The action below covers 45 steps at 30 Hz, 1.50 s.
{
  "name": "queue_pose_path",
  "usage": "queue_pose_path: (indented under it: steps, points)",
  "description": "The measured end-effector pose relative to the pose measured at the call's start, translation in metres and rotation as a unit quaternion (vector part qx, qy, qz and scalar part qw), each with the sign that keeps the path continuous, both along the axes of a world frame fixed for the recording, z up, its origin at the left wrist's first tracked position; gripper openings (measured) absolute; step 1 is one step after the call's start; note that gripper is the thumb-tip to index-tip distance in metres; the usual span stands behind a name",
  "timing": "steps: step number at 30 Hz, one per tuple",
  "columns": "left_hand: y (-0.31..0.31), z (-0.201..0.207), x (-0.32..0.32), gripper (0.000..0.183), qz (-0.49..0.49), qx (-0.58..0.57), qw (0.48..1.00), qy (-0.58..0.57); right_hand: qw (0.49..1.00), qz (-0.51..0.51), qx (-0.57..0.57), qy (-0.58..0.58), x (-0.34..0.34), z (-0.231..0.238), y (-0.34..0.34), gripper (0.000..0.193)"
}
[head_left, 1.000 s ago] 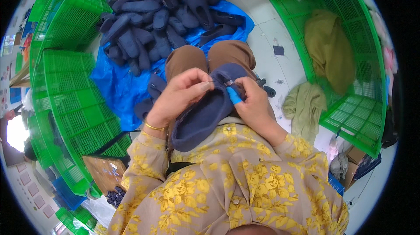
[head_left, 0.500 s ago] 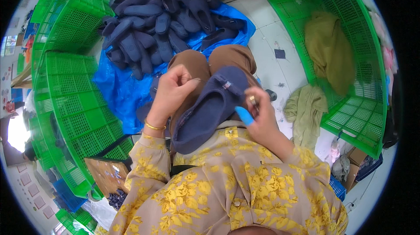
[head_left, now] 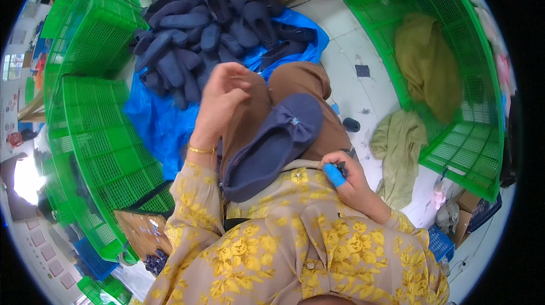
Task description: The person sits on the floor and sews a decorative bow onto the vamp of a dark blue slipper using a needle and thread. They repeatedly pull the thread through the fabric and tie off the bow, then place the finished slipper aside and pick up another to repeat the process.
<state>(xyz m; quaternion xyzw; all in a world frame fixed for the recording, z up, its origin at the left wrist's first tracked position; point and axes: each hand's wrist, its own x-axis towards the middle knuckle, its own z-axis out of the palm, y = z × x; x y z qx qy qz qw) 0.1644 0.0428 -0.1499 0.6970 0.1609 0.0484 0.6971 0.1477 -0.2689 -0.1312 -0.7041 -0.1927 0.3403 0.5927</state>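
Note:
A dark blue slipper (head_left: 264, 152) with a bow and a small shiny ornament lies across my lap, its toe pointing away to the right. Neither hand touches it. My left hand (head_left: 223, 98) is raised left of the slipper's toe, above my knee, with its fingers curled in. Whatever it pinches, if anything, is too small to make out. Close to my waist, right of the slipper, my right hand (head_left: 352, 183) is closed around a small dark object (head_left: 342, 167) that the fingers mostly hide. A blue wrap covers one of its fingers.
Beyond my knees, a heap of dark blue slippers (head_left: 210, 27) rests on a blue plastic sheet (head_left: 164, 129). Green mesh crates (head_left: 96, 146) stand at left; another green crate (head_left: 482, 152) at right holds olive cloth (head_left: 426, 61). A thread spool (head_left: 351, 124) lies on the floor.
My left hand has lifted up and away from the slipper. My right hand has drawn back toward my waist and closed around the small dark object. The slipper's bow now shows fully.

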Motion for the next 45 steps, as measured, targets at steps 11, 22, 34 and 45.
queue_pose_path:
  steps: [11, 22, 34, 45]
  points:
    - [-0.064, 0.004, -0.022, 0.016, -0.065, 0.174, 0.982, -0.023, 0.931, -0.270, 0.065, 0.236, -0.014, -0.026, -0.054, 0.005]
    - [-0.062, -0.007, -0.023, 0.015, -0.055, 0.117, 0.991, 0.030, 0.839, -0.481, 0.000, 0.255, 0.004, -0.080, -0.152, 0.006]
    - [-0.064, -0.011, -0.015, 0.020, -0.042, 0.020, 0.995, 0.092, 0.997, -0.063, -0.034, -0.017, 0.041, 0.001, 0.029, 0.013]
    - [-0.079, -0.021, -0.017, 0.017, 0.037, 0.018, 0.997, 0.071, 0.836, -0.203, 0.335, 0.385, 0.057, -0.009, 0.074, 0.036]
